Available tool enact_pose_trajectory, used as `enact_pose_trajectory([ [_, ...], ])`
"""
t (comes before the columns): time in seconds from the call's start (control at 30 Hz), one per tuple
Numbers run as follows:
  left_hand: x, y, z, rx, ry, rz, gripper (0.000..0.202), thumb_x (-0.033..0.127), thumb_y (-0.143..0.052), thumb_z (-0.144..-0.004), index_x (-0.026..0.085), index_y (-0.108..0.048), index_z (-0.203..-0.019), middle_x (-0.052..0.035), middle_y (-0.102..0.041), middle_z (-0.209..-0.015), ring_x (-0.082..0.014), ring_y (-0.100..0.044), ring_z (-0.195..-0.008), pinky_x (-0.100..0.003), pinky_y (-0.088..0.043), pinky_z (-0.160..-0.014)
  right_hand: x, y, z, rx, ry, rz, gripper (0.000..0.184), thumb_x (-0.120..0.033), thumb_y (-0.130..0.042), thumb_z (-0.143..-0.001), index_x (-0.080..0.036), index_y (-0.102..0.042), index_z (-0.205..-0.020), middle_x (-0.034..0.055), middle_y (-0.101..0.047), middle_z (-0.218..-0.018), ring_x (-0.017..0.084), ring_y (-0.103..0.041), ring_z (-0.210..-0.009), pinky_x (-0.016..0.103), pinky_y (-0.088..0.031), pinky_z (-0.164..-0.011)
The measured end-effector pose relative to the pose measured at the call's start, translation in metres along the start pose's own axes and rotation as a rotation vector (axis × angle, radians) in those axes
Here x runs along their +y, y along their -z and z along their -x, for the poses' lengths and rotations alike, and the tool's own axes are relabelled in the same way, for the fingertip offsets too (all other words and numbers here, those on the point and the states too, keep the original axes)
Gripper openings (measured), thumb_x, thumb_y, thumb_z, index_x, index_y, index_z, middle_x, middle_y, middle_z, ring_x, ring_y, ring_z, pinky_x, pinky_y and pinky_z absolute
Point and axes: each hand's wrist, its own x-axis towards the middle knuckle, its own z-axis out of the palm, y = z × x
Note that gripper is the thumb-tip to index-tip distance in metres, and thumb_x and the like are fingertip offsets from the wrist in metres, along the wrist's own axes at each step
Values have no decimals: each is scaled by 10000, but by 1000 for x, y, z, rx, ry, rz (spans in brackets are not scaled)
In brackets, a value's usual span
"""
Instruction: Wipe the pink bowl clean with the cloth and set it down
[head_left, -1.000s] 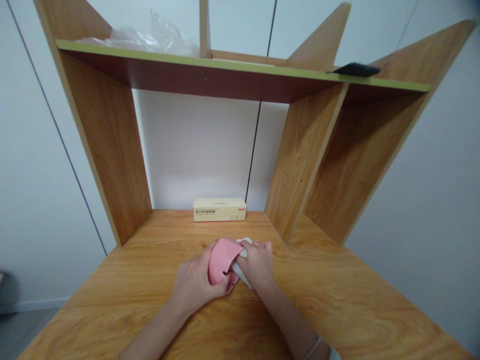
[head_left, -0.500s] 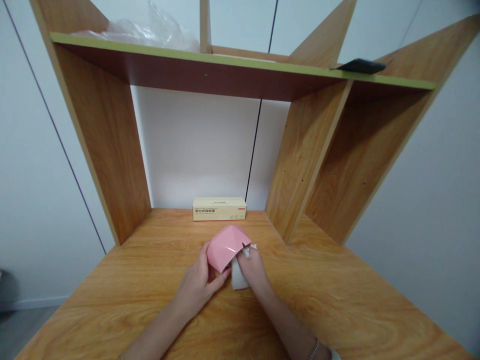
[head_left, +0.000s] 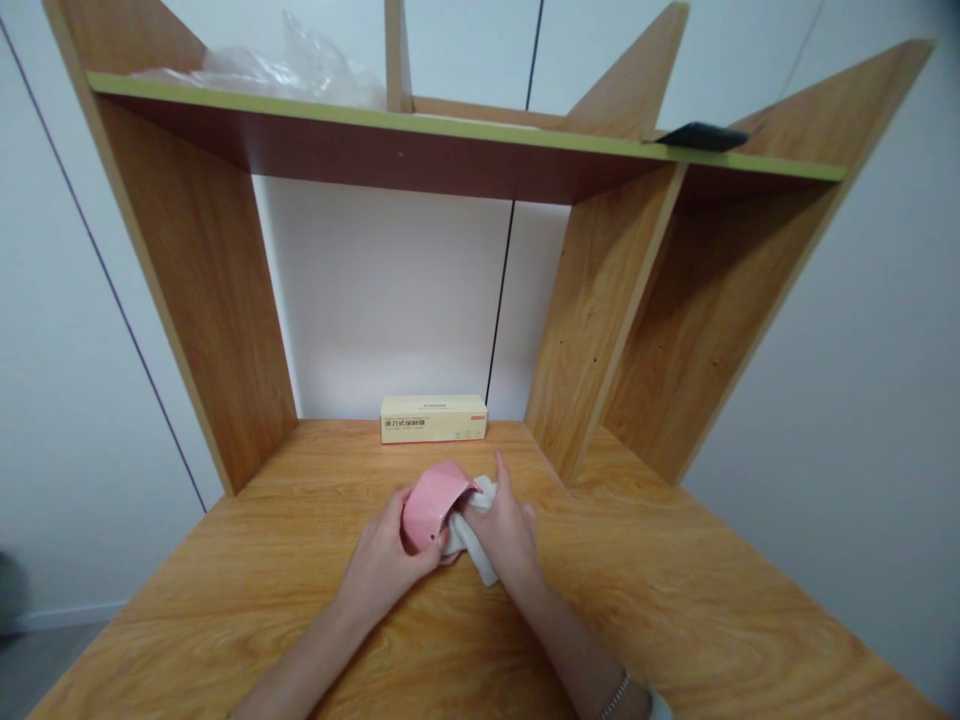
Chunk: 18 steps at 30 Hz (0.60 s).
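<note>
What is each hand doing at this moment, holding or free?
Left hand: closed around the pink bowl.
Right hand: holding the white cloth at the bowl's opening.

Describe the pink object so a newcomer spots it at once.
Find the wooden desk, then the cream box at its back. In front of that box, the left hand holds a pink bowl-like object, its open side facing the white cloth at the right hand. Its faceted pink surface sets it apart from cloth and box.
</note>
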Motion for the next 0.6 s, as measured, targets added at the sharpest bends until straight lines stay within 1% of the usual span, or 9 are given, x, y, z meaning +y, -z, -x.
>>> enact_pose_trajectory([
  [0.07,0,1,-1,-9,28,-13,529,404,-556,-683,157,-454,-1139,-93,-621,-1050,-231,-592,-935,-340,-451,-809,-5,7,2,38,77,119,685,-401,-490,-766,-162,-221,-1350,49,-682,-704,212,-617,-699,313,-318,-707],
  [0.17,1,3,-1,-27,39,-44,524,439,-503,-727,147,-456,-1159,-109,-607,-1091,-242,-577,-973,-362,-438,-838,-10,14,2,99,196,207,646,-363,-456,-797,-180,-198,-1361,49,-678,-714,206,-600,-692,318,-267,-717],
  [0.23,2,4,0,-46,30,-85,525,452,-474,-745,141,-459,-1167,-117,-597,-1115,-247,-568,-994,-369,-435,-847,-11,16,2,102,239,210,619,-342,-458,-797,-192,-229,-1352,56,-679,-746,203,-594,-717,315,-254,-719],
  [0.3,3,5,1,-56,0,-137,542,460,-470,-744,145,-450,-1186,-115,-590,-1131,-249,-564,-1004,-364,-434,-852,-10,16,0,68,229,201,565,-343,-470,-785,-203,-327,-1313,66,-683,-788,204,-594,-742,309,-261,-716],
  [0.37,4,6,3,-48,-57,-188,572,458,-488,-732,164,-426,-1218,-103,-589,-1134,-244,-567,-1000,-351,-431,-855,-8,15,0,-23,211,161,424,-335,-469,-778,-232,-495,-1189,58,-689,-821,196,-596,-758,293,-281,-710],
  [0.43,3,6,4,-37,-113,-227,598,451,-509,-720,186,-402,-1246,-90,-592,-1130,-241,-574,-983,-343,-427,-853,-5,12,-1,-122,205,91,270,-295,-453,-781,-254,-632,-979,39,-693,-828,181,-597,-772,272,-301,-706],
  [0.5,1,7,3,-32,-132,-247,631,464,-528,-705,193,-392,-1259,-89,-596,-1119,-249,-581,-963,-345,-432,-833,-2,9,-1,-171,188,-2,241,-253,-437,-781,-253,-673,-833,30,-695,-819,173,-593,-787,257,-317,-706],
  [0.6,-3,9,1,-30,-84,-198,686,508,-507,-710,182,-340,-1289,-83,-618,-1035,-242,-606,-872,-351,-455,-756,3,3,-2,-142,94,-206,241,-267,-440,-769,-223,-677,-763,41,-690,-757,178,-590,-749,257,-346,-687],
])
